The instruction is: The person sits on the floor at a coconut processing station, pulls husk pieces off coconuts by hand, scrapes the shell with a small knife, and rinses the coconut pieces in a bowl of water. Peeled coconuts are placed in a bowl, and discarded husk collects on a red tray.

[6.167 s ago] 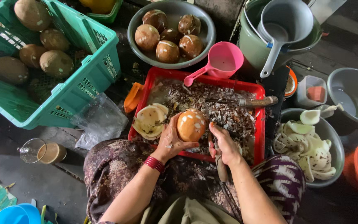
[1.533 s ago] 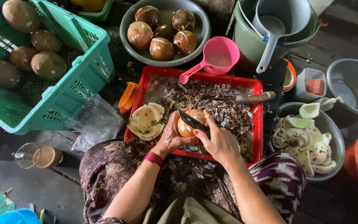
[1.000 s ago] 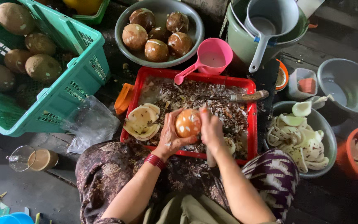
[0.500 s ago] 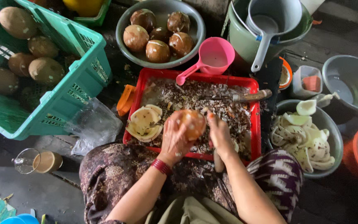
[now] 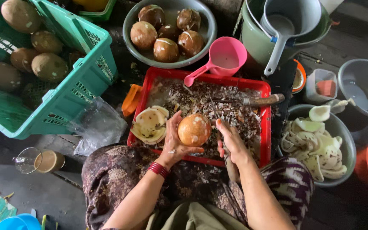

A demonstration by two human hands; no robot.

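The green crate (image 5: 86,81) of unpeeled brown fruits (image 5: 47,66) is running off the left and top edges. The left hand (image 5: 173,142) is reaching forward from a forearm wearing a red wristband (image 5: 158,169), palm turned right, fingers curled and clamped around a round orange-brown peeled fruit (image 5: 194,130) held above the red tray (image 5: 264,127) of dark peelings. Pale shell halves (image 5: 150,123) are lying just left of that hand. The right hand (image 5: 231,142) is sitting just right of the fruit, fingers drawn together around a handle; the tool itself is mostly hidden and hard to make out. The bowl of white slices (image 5: 348,145) is partly cut off by neighbouring containers.
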